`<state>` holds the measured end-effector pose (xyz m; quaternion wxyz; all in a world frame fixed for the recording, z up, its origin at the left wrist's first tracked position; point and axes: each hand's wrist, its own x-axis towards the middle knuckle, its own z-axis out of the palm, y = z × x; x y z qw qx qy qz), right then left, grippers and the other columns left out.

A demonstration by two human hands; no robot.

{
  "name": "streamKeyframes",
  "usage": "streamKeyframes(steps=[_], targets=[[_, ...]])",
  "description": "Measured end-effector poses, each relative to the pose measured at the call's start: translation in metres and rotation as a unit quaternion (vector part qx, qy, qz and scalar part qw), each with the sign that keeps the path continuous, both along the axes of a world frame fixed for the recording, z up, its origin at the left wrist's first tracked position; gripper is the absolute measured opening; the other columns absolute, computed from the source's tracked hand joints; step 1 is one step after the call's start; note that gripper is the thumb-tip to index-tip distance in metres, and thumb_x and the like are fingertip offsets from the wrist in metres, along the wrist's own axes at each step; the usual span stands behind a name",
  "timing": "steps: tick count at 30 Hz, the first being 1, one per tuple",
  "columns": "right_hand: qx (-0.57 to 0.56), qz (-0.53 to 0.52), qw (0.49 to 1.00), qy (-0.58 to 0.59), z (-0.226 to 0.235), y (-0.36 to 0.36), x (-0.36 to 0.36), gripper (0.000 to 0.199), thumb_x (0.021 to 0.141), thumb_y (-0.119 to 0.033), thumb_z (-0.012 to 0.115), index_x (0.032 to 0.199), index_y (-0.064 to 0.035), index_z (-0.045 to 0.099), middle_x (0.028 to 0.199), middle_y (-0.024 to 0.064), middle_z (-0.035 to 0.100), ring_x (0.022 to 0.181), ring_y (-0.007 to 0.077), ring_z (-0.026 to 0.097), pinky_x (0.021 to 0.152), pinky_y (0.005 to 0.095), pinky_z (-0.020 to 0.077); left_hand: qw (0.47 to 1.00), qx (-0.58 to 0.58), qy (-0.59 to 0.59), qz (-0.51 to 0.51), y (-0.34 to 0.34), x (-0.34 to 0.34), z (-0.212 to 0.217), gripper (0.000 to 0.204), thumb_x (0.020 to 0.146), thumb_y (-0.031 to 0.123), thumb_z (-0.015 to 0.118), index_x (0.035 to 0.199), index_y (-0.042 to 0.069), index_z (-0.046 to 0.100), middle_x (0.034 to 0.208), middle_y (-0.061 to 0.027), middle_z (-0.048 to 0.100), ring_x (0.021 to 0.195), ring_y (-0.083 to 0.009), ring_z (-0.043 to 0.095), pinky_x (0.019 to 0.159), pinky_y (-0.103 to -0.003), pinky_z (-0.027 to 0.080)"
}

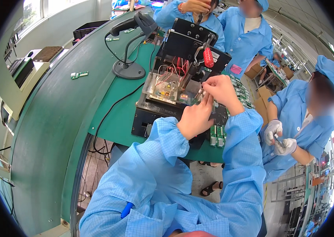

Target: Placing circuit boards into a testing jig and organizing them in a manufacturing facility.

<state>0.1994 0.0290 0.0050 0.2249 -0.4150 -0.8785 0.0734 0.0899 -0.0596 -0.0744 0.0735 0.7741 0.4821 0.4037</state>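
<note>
A black test fixture (159, 109) stands in front of me, with a clear plate, circuit parts and red and white wires on it. Above it rises a toggle clamp with a red handle (208, 57). My right hand (223, 93) is at the fixture's right side, thumb and fingers pinched together; what is between them is too small to make out. Just below and left of it, my left hand (196, 118) reaches up with fingers stretched out, their tips close to the right fingertips, the thumb apart. The hands hide part of the fixture's right end.
Green circuit boards (217, 136) lie beside the fixture, with more rows behind. A barcode scanner on a stand (129, 70) is at the left, near a black cable (111, 108). A loose board (79, 75) lies further left. A gloved co-worker (299, 114) stands right; others are behind.
</note>
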Motion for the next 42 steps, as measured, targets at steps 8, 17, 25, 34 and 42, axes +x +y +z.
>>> streamKeyframes(steps=[8,17,25,34,42], targets=[[-0.029,-0.003,0.999,0.039,-0.004,-0.002,0.003,0.023,0.072,-0.021,0.071,0.084,-0.0019,0.075,0.061,0.0137,0.065,0.054,0.0252,0.064,0.056,0.0357,0.051,1.0,-0.02,-0.008,-0.002,0.006,0.003,-0.003,0.058,0.081,0.022,0.067,0.128,0.001,0.04,0.116,-0.0198,0.057,0.067,-0.04,0.065,0.058,-0.049,0.054],[0.431,0.124,0.886,0.117,0.039,-0.014,-0.037,0.032,0.08,-0.018,0.076,0.103,-0.0031,0.06,0.085,0.012,0.062,0.071,0.0283,0.06,0.063,0.035,0.0484,0.986,0.104,-0.019,-0.127,-0.046,-0.02,-0.018,0.028,0.082,0.016,0.063,0.107,0.002,0.064,0.103,-0.0104,0.065,0.097,-0.0271,0.06,0.085,-0.039,0.05],[0.043,0.075,0.898,0.431,0.146,0.048,-0.069,0.041,0.089,-0.042,0.067,0.073,-0.0043,0.063,0.057,-0.0004,0.052,0.049,0.0068,0.046,0.045,0.0247,0.0315,0.984,0.16,0.045,-0.06,-0.031,-0.044,-0.024,0.027,0.082,0.009,0.061,0.107,0.001,0.063,0.111,-0.012,0.061,0.107,-0.0285,0.056,0.093,-0.039,0.043],[0.128,-0.077,0.874,0.462,0.089,0.081,-0.037,0.039,0.088,-0.044,0.069,0.077,-0.0064,0.063,0.061,-0.0052,0.043,0.05,0.0037,0.035,0.045,0.0231,0.0242,0.982,0.104,0.117,0.107,0.036,-0.029,-0.043,0.029,0.082,0.022,0.061,0.103,0.001,0.061,0.098,-0.0149,0.058,0.098,-0.0309,0.056,0.087,-0.042,0.044],[0.052,-0.051,0.876,0.477,-0.07,-0.147,-0.023,0.014,0.093,-0.007,0.057,0.086,0.0015,0.066,0.068,-0.001,0.057,0.051,0.0018,0.041,0.046,0.0201,0.0293,0.978,0.183,0.018,0.099,0.034,-0.05,-0.041,0.018,0.074,0.015,0.064,0.088,0.005,0.061,0.095,-0.012,0.058,0.099,-0.0294,0.056,0.084,-0.043,0.044]])
